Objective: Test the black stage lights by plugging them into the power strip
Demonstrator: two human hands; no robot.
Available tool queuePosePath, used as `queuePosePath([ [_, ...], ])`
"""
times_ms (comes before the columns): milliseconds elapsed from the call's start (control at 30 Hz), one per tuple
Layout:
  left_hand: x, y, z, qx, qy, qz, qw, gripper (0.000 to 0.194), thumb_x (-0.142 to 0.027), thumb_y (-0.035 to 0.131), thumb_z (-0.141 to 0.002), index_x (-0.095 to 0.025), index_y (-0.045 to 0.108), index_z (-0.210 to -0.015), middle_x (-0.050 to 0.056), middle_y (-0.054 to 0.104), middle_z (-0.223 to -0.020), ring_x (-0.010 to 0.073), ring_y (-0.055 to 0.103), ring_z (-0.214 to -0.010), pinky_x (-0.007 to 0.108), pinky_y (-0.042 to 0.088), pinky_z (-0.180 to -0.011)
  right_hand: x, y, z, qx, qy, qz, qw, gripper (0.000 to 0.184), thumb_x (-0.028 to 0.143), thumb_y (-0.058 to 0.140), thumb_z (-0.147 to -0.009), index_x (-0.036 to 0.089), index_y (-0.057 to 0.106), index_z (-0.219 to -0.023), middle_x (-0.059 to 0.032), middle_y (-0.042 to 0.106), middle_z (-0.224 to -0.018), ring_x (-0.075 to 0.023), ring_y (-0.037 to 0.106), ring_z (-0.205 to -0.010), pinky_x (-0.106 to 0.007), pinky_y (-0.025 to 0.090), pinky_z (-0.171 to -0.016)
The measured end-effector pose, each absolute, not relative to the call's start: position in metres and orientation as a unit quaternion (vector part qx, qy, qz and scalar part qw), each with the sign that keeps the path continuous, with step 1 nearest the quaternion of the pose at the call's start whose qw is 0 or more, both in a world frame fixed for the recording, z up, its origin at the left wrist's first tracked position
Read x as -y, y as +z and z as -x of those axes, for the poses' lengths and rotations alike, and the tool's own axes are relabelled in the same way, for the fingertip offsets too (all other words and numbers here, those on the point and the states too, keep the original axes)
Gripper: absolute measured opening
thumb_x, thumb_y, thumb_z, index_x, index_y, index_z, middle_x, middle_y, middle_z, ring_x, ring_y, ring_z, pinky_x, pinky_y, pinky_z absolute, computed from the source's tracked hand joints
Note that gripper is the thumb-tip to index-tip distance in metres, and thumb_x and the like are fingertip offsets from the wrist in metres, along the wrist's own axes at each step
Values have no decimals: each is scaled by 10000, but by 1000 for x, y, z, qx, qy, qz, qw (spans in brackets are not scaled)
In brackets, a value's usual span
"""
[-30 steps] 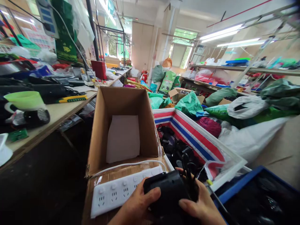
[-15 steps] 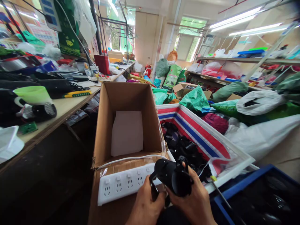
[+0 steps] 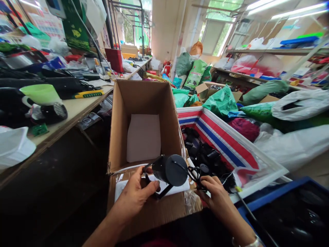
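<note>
Workshop's green sack [image 3: 195, 73] shows illegible print; hands [image 3: 135, 193] hold black cylinder [image 3: 169, 169].

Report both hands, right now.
Left hand: closed, holding the black device.
Right hand: closed, pinching its cord.

The open top of the cardboard box [image 3: 144, 113] gives a wide way down to the white sheet [image 3: 143, 138] on its floor, though the black cylindrical device [image 3: 169, 169], held by the left hand [image 3: 136, 193] and right hand [image 3: 218, 195], sits over its near rim. The box's right wall abuts the striped crate [image 3: 221, 137], leaving no gap. A dark gap [image 3: 77, 178] separates it from the workbench [image 3: 77, 115] on the left. The blue-rimmed bin [image 3: 277, 202] blocks the near right.
</note>
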State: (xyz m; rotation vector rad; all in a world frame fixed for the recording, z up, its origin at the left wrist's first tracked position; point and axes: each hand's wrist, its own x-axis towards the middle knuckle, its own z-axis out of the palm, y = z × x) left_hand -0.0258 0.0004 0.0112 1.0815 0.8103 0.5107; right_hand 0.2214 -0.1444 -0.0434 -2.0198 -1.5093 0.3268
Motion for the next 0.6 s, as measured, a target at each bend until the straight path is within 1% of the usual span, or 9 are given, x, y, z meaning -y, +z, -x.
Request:
queuePosePath([
  [67,-1,13,28,-364,243,-486,756,486,-415,763,-683,-187,459,-986,-1,667,-681,158,639,-614,274,565,-526,138,-45,-222,559,122,763,301,121,306,615,-784,215,679,-737,-87,637,-879,-241,538,-792,-376,437,-712],
  [133,-3,14,31,-365,249,-481,757,505,-411,781,-668,-187,452,-979,-1,675,-673,160,645,-605,269,563,-515,133,-44,-223,547,128,765,316,134,302,607,-779,198,682,-742,-87,604,-838,-213,548,-713,-346,438,-653],
  [200,-6,15,36,-366,250,-476,759,512,-400,784,-675,-189,442,-992,-1,685,-672,165,657,-607,276,568,-527,130,-41,-224,536,135,761,340,160,294,578,-789,176,668,-728,-73,564,-784,-179,543,-645,-312,434,-602],
  [267,-9,16,41,-359,252,-466,768,505,-386,777,-697,-192,431,-1010,7,702,-685,171,672,-615,284,570,-549,126,-36,-221,533,151,745,370,166,282,555,-793,171,642,-706,-53,545,-740,-163,538,-630,-284,435,-575],
  [433,-12,19,47,-341,264,-447,784,461,-338,754,-738,-192,422,-1022,22,719,-712,182,690,-641,298,568,-590,117,-38,-204,528,203,703,432,132,255,516,-811,179,622,-790,-26,594,-721,-146,570,-646,-253,481,-599],
  [600,-10,10,43,-339,284,-433,785,415,-303,758,-731,-190,446,-981,5,697,-702,170,669,-663,313,585,-585,108,-65,-192,508,199,709,447,151,223,485,-839,176,626,-861,-30,630,-760,-149,608,-664,-268,506,-644],
])
